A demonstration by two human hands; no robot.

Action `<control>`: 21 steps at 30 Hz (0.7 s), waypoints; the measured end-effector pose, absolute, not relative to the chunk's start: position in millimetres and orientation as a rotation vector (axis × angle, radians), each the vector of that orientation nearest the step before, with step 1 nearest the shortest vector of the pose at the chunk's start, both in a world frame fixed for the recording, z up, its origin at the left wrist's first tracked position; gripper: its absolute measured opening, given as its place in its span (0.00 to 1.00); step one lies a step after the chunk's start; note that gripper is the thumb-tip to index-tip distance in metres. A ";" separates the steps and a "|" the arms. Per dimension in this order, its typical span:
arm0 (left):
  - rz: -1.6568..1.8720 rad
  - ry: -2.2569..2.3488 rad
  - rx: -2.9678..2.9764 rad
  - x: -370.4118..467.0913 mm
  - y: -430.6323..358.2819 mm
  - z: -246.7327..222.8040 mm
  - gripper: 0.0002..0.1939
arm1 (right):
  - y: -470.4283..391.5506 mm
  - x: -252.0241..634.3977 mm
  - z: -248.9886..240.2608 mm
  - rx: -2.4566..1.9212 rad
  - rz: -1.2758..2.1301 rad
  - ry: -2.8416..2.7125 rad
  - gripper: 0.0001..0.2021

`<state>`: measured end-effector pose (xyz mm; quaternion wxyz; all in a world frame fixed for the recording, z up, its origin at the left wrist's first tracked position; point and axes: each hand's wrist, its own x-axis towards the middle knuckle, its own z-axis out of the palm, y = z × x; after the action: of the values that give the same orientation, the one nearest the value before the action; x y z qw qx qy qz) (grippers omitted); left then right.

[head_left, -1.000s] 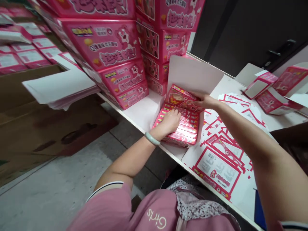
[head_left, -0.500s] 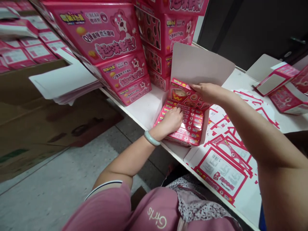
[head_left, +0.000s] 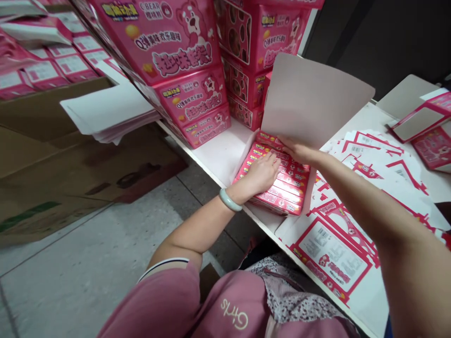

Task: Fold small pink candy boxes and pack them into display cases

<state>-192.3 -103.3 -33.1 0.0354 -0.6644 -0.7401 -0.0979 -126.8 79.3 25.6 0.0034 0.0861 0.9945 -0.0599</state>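
Note:
A pink display carton [head_left: 306, 197] stands on the table with its lid [head_left: 317, 98] raised, the plain white inside facing me. Rows of small pink boxes [head_left: 287, 190] fill it, standing side by side with their narrow printed edges up. My left hand [head_left: 264, 173], a pale green bangle on the wrist, lies across the middle of these boxes with fingers stretched. Along the back row rests my right hand [head_left: 298, 151], fingers extended and touching the rearmost boxes below the lid. Its fingertips are partly hidden against the printed edges.
Tall stacks of closed pink cartons [head_left: 190, 42] rise behind and left. White sheets [head_left: 102, 110] jut over the table edge. Flat printed cardboard [head_left: 334, 253] covers the table at right, with open cartons [head_left: 431, 141] beyond. A big brown box [head_left: 70, 173] stands left.
The small box that stood tilted up at the back under my right hand is now down level with the others. My right hand has lowered with it; my left stays on the rows.

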 end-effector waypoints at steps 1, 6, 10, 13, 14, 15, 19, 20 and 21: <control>-0.327 -2.267 -2.026 -192.7 -103.3 -35.4 0.20 | 86.2 -125.3 11.8 0.240 -0.293 3.106 0.28; -0.369 -2.279 -1.998 -191.9 -95.5 -41.4 0.21 | 105.9 -134.6 -28.8 0.328 -0.692 2.968 0.23; -0.402 -2.399 -2.058 -195.8 -103.3 -35.5 0.22 | 100.3 -121.5 -10.8 0.318 -0.786 3.111 0.24; -0.824 -2.379 -2.165 -224.3 -131.8 -31.7 0.25 | 91.7 -67.4 -0.8 0.499 -0.879 3.364 0.23; -1.100 -2.309 -2.126 -240.1 -141.7 -32.5 0.27 | 87.2 -45.7 -4.1 0.676 -0.963 3.466 0.22; -1.429 -2.261 -1.940 -257.4 -149.6 -34.9 0.27 | 81.8 -25.6 -11.2 0.913 -1.081 3.539 0.21; -1.862 -2.252 -1.537 -308.2 -149.6 -62.3 0.30 | 59.6 6.2 -59.6 1.273 -1.293 3.448 0.25; -1.862 -2.271 -1.552 -310.5 -143.9 -71.9 0.30 | 56.4 -0.3 -70.6 1.267 -1.340 3.386 0.26; -1.857 -2.282 -1.595 -308.6 -137.9 -81.5 0.30 | 54.6 -11.0 -79.3 1.267 -1.383 3.322 0.26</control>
<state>-308.6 -137.9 -81.5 -0.1022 -0.4741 -0.6783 -0.5520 -11.0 54.6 -79.3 -0.3305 0.3135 0.8218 -0.3422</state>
